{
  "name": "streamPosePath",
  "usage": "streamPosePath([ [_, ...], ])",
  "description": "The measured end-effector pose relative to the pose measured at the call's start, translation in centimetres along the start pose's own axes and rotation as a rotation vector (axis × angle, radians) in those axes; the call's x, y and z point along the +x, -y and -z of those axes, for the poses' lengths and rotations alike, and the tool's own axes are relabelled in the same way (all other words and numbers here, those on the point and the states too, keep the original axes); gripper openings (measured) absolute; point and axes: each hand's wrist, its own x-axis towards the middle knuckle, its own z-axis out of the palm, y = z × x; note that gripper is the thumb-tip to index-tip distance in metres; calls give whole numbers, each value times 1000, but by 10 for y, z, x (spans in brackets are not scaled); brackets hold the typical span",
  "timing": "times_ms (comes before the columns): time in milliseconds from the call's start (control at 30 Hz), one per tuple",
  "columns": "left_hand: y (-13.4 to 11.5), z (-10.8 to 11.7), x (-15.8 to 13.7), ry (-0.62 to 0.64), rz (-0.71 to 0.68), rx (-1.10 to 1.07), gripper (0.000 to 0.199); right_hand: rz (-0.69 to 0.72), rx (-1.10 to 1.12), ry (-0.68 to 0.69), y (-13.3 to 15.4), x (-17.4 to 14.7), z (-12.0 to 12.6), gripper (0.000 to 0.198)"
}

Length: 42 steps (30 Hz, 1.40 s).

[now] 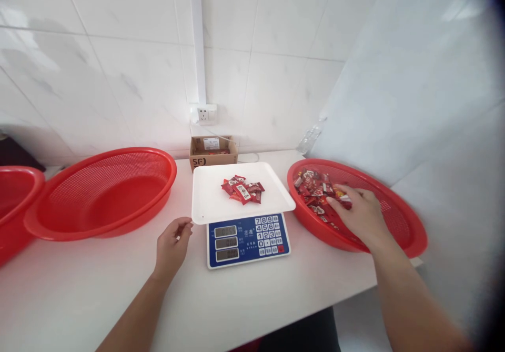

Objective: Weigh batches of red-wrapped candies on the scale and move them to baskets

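My right hand [361, 212] reaches into the right red basket [410, 236], thumb and fingers closed around a small yellow and white packet [344, 196]. Around its fingertips lie many small red wrapped packets [313, 186]. On the white tray [209, 199] of a digital scale rests a little heap of red packets [241, 190]. My left hand [173, 244] is beside the tray's front left corner, fingers curled in loosely, and I see nothing in them. The scale's blue panel [248, 240] has a keypad on the right and three displays on the left.
Another red basket [130, 223] stands left of the scale, and part of a further red basket [19, 176] shows at the left edge. Behind the tray is a cardboard box [213, 159] against the tiled wall, below a socket [203, 114]. A wall closes off the right side.
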Motion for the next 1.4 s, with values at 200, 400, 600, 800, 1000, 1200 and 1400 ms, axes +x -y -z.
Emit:
streamPosePath([
  [200, -2, 3, -5, -52, -38, 43, 25, 208, 234, -415, 23, -37, -4, 24],
  [400, -20, 18, -4, -344, -322, 314, 23, 187, 585, -154, 36, -114, -52, 15],
  [600, -26, 56, 21, -296, -278, 872, 47, -403, 832, 58, 25, -121, -72, 49],
  [800, -23, 80, 11, -79, -138, 963, 51, -484, 929, 77, 28, -115, -64, 53],
  [1000, -84, 35, 15, 225, -410, 770, 51, -417, 917, 95, 29, -116, -70, 51],
  [1200, -121, -38, 58, 594, -535, 598, 60, -394, 908, 111, 20, -119, -77, 50],
  [1400, -123, -80, 73, 605, -516, 606, 48, -402, 961, 117, 19, -121, -78, 50],
])
